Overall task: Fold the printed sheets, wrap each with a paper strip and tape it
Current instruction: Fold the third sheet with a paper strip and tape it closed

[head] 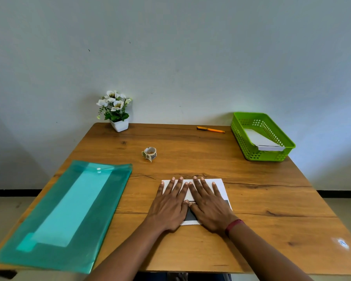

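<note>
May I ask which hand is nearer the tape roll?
Left. The left hand rests on the sheet in front of the tape roll; the right hand is farther right.

Wooden table [272, 209] against pale wall [170, 47]

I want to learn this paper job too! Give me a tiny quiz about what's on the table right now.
1. True or false: the left hand and the right hand both lie flat on the printed sheet.
2. Where is the tape roll? A) on the table, beyond the sheet; B) in the left hand; C) on top of the sheet.
3. What lies inside the green basket?
Key: 1 true. 2 A. 3 white paper.
</note>
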The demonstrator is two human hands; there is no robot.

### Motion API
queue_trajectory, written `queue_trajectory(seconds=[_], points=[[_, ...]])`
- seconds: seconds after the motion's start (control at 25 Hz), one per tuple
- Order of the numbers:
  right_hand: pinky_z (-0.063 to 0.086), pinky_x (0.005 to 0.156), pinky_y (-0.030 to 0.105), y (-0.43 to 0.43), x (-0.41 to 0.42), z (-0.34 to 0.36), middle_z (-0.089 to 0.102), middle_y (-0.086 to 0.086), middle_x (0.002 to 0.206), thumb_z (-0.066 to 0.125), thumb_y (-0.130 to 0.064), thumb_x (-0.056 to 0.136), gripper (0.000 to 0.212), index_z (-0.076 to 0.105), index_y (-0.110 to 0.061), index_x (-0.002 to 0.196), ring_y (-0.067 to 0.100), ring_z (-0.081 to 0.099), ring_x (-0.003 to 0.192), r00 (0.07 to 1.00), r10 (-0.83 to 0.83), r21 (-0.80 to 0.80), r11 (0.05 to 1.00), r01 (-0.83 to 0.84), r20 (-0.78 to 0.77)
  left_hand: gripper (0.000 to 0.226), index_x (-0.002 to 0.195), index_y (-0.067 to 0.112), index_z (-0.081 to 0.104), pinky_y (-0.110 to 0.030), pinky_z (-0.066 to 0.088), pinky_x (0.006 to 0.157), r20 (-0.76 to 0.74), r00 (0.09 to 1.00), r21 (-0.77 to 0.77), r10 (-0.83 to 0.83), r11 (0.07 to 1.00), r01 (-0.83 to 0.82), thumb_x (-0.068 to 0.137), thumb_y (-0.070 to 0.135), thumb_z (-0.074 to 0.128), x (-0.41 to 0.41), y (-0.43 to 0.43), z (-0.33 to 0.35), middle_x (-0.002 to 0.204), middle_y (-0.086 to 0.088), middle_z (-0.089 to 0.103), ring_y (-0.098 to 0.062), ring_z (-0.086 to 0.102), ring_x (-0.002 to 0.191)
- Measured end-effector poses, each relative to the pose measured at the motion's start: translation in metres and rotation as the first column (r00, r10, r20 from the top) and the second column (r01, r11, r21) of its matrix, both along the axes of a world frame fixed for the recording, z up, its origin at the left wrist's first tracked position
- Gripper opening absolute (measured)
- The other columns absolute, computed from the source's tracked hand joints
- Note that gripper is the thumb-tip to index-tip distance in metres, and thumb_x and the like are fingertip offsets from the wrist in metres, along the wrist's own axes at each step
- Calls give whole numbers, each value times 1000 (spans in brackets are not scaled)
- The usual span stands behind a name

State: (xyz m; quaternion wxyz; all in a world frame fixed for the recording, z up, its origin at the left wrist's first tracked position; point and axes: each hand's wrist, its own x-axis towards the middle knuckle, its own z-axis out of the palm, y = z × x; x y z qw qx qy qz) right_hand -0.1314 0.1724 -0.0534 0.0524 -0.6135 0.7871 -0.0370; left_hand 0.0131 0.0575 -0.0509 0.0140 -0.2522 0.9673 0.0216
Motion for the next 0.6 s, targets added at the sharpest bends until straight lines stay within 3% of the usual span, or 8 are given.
queue_trajectory(seconds=[0.2, 0.48, 0.6], points=[[-13, 120, 36, 7, -10, -3, -25, -3, 159, 2, -71, 93, 73, -18, -30, 151, 16, -24, 148, 997, -74, -8, 997, 74, 32, 77, 155, 16, -17, -42, -9, 123, 21, 993, 77, 117, 990, -118, 99, 60, 12, -2, -3, 0, 162, -4, -25, -20, -20, 150], [-12, 119, 35, 20, -22, -2, -18, 3, 163, -4, -70, 91, 80, -9, -24, 156, 18, -20, 149, 981, -186, -10, 982, 186, 59, 82, 157, 12, -11, -38, -9, 122, -5, 971, 109, 241, 965, -239, 98, 63, 13, 4, -15, -1, 164, -7, -18, -20, -15, 152], [-8, 121, 36, 21, -22, -1, -14, 5, 164, -4, -71, 89, 82, -6, -24, 157, 20, -17, 150, 978, -194, -2, 981, 195, 76, 82, 158, 14, -6, -39, -6, 121, -11, 977, 125, 211, 970, -208, 97, 66, 16, 9, -21, 0, 166, -6, -13, -20, -11, 152]])
